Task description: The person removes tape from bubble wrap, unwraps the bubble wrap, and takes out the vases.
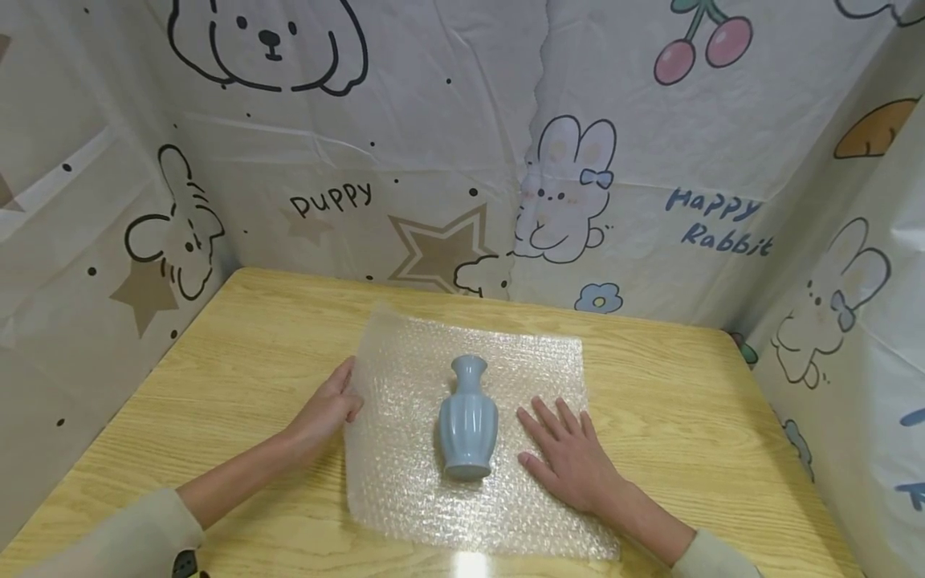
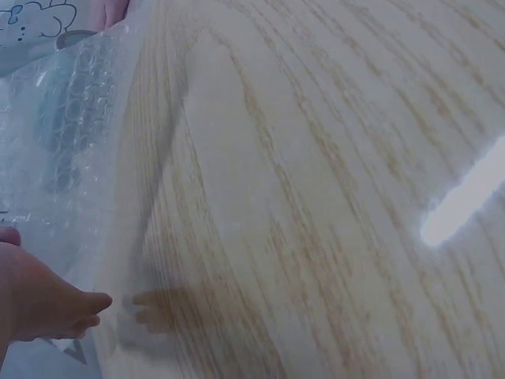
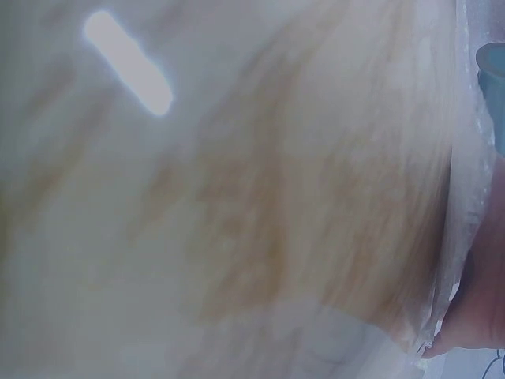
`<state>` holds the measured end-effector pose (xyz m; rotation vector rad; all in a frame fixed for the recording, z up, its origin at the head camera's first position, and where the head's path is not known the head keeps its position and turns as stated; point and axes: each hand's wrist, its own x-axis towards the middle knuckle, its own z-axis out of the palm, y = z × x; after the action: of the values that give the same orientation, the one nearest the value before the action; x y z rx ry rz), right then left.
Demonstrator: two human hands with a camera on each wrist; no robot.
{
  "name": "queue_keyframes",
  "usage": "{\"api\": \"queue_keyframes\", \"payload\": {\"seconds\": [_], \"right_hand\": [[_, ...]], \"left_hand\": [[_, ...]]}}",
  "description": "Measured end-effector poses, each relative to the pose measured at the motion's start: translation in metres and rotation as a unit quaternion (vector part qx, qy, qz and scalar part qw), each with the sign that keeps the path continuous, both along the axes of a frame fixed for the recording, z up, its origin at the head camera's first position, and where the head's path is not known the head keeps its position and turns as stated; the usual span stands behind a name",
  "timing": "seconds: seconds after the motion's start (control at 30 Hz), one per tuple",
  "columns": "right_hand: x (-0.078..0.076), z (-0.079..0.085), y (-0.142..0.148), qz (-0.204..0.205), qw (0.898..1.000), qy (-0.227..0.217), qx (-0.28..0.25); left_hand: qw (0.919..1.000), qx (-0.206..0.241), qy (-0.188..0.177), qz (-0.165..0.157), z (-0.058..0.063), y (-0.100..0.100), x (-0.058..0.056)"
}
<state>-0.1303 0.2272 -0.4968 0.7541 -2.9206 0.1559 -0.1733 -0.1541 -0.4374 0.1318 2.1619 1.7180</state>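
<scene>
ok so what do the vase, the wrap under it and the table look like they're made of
Vase: probably glazed ceramic, going by the glossy highlights on its smooth blue-grey ribs, though painted plastic is possible.
Wrap: clear plastic bubble wrap, shown by the rows of small shiny bubbles.
Table: wood or wood-look laminate, with yellowish grain and a glossy finish that reflects light.
</scene>
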Motion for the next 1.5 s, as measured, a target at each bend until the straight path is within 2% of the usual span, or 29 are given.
{"api": "queue_keyframes", "payload": {"seconds": [0.1, 0.27, 0.37, 0.47, 0.57, 0.7, 0.83, 1.03, 1.13, 1.5], "right_hand": [[0.0, 0.0, 0.0, 0.003, 1.0, 0.002, -0.002], [0.0, 0.0, 0.001, 0.003, 1.0, 0.001, -0.001], [0.0, -0.001, 0.001, 0.003, 1.0, 0.002, 0.0], [0.0, -0.001, 0.001, 0.003, 1.0, 0.002, -0.002], [0.0, -0.001, 0.001, 0.003, 1.0, 0.002, -0.004], [0.001, -0.001, 0.001, 0.002, 1.0, 0.002, -0.005], [0.0, -0.001, 0.001, 0.002, 1.0, 0.001, -0.005], [0.0, -0.001, 0.0, 0.004, 1.0, 0.0, -0.006], [0.0, -0.001, 0.0, 0.005, 1.0, 0.004, -0.007], [-0.001, -0.004, 0.001, 0.005, 1.0, 0.007, -0.008]], "left_hand": [[0.9999, -0.001, 0.002, -0.011, 0.003, -0.003, 0.0], [0.9999, -0.012, -0.002, -0.005, 0.008, -0.004, 0.0], [0.9991, -0.042, -0.002, 0.003, 0.01, -0.003, -0.001], [0.9962, -0.086, 0.013, 0.004, 0.011, -0.002, -0.001], [0.9896, -0.133, 0.055, 0.003, 0.011, 0.001, -0.001], [0.9761, -0.186, 0.112, 0.009, 0.009, 0.005, -0.003], [0.9647, -0.211, 0.158, 0.009, 0.007, 0.01, -0.004], [0.9369, -0.254, 0.24, 0.002, 0.008, 0.022, -0.005], [0.9304, -0.263, 0.256, 0.0, 0.01, 0.029, -0.005], [0.9216, -0.281, 0.267, -0.023, 0.013, 0.063, -0.005]]}}
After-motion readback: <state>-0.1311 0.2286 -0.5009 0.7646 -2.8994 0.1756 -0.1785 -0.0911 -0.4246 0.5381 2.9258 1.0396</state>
